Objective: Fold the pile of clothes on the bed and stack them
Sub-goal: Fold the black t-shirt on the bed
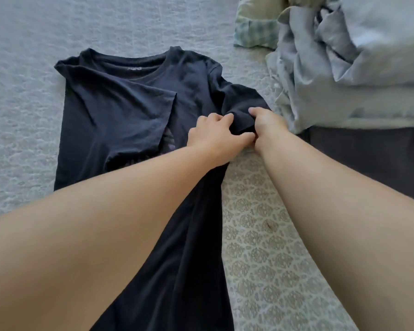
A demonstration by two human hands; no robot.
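T-shirt [120,111] lengthwise, collar pointing away

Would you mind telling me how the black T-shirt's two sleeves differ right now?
The left sleeve is already folded in over the chest of the black T-shirt and lies flat, untouched. The right sleeve still sticks out toward the pale blue pile of clothes, bunched where the left hand and right hand both grip its edge. Both are short and of the same dark fabric.
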